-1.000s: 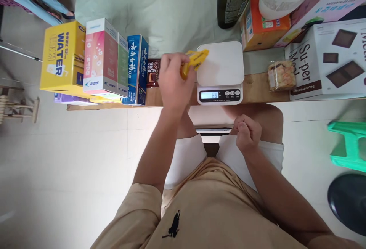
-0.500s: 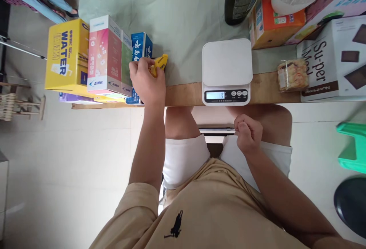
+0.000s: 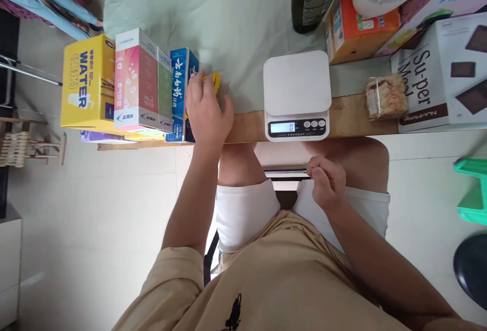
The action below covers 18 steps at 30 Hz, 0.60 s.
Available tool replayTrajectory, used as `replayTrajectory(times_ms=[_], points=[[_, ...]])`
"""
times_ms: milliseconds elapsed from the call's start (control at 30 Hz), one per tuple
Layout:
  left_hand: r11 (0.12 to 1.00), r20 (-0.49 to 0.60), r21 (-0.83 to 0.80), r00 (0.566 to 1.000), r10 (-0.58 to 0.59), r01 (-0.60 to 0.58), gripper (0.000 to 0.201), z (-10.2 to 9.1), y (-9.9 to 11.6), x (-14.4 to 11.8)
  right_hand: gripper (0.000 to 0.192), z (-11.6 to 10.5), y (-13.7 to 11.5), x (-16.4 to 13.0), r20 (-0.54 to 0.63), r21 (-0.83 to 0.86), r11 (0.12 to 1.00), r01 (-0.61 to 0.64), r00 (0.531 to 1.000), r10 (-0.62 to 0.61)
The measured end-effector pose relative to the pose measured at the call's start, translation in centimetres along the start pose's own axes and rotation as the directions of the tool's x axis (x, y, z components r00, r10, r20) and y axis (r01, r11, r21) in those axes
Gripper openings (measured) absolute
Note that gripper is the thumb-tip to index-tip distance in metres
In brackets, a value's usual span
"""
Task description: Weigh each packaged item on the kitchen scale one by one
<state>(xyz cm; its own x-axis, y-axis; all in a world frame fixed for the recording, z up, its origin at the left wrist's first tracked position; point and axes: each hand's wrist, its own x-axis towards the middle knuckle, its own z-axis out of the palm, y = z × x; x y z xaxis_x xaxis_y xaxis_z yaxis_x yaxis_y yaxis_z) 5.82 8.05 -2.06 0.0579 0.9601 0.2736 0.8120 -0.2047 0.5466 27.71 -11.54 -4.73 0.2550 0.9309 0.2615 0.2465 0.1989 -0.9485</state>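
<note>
The left hand lies palm down over a small yellow packet, its grip curled loosely on top of it; only the far end of the packet shows past the fingertips, so whether the fingers pinch it or merely press it flat I cannot tell. The packet sits on the pale green cloth of the bench, under and just beyond the grip, and its long axis seems to run away from the person, the visible end pointing toward the far side of the bench. Touching or just beside the grip's left stands the blue box, upright in a row with the pink and green box and the yellow WATER box. To the grip's right, apart from it, the white kitchen scale stands bare, its display reading 0. The right hand is well apart from the packet, closed in a loose fist on nothing visible, down over the lap below the bench edge, so the left hand is far the nearer
</note>
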Motion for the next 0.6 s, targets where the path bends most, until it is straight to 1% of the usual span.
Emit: replayTrajectory(times_ms=[33, 67, 167, 233, 333, 400, 467, 533, 567, 600], points=[[1.0, 0.05, 0.022, 0.999, 0.019, -0.02, 0.06, 0.2, 0.0, -0.4, 0.036, 0.0, 0.0, 0.0, 0.002, 0.0, 1.0, 0.001, 1.0, -0.001], [0.999, 0.097, 0.049, 0.995, 0.011, -0.016, 0.068, 0.4, 0.0, -0.8, 0.037, 0.0, 0.0, 0.0, 0.002, -0.001, 1.0, 0.002, 1.0, -0.002], [0.991, 0.204, 0.128, 0.978, -0.053, 0.027, 0.08, 0.6, 0.4, -1.6, 0.039, -0.1, -0.1, -0.1, 0.002, -0.001, 1.0, -0.002, 1.0, 0.002], [0.985, 0.237, 0.166, 0.968, -0.08, 0.041, 0.082, 0.3, 0.7, -1.7, 0.04, -0.1, -0.1, -0.1, 0.006, 0.001, 1.0, -0.001, 1.0, 0.001], [0.981, 0.251, 0.185, 0.963, -0.096, 0.05, 0.083, 0.2, 0.9, -1.6, 0.039, -0.1, -0.2, -0.2, 0.009, 0.002, 1.0, 0.001, 1.0, -0.001], [0.982, 0.245, 0.179, 0.964, -0.104, 0.06, 0.082, 0.3, 1.1, -1.5, 0.039, -0.1, -0.2, -0.3, 0.006, 0.001, 1.0, 0.0, 1.0, 0.0], [0.979, 0.201, 0.186, 0.971, -0.126, 0.089, 0.081, 0.3, 1.2, -1.4, 0.039, -0.1, -0.3, -0.4, 0.001, -0.001, 1.0, 0.0, 1.0, 0.0], [0.975, 0.112, 0.203, 0.987, -0.117, 0.092, 0.079, 0.0, 1.5, -1.3, 0.039, -0.4, -0.3, -0.5, -0.007, -0.012, 1.0, -0.007, 1.0, 0.007], [0.977, 0.056, 0.2, 0.995, -0.088, 0.075, 0.077, -0.3, 1.6, -1.3, 0.039, -0.6, -0.2, -0.6, -0.014, -0.02, 1.0, -0.015, 1.0, 0.015], [0.983, 0.0, 0.181, 0.999, -0.035, 0.034, 0.074, -0.5, 1.9, -1.4, 0.039, -1.0, 0.0, -0.6, -0.023, -0.031, 0.999, -0.028, 0.999, 0.028]])
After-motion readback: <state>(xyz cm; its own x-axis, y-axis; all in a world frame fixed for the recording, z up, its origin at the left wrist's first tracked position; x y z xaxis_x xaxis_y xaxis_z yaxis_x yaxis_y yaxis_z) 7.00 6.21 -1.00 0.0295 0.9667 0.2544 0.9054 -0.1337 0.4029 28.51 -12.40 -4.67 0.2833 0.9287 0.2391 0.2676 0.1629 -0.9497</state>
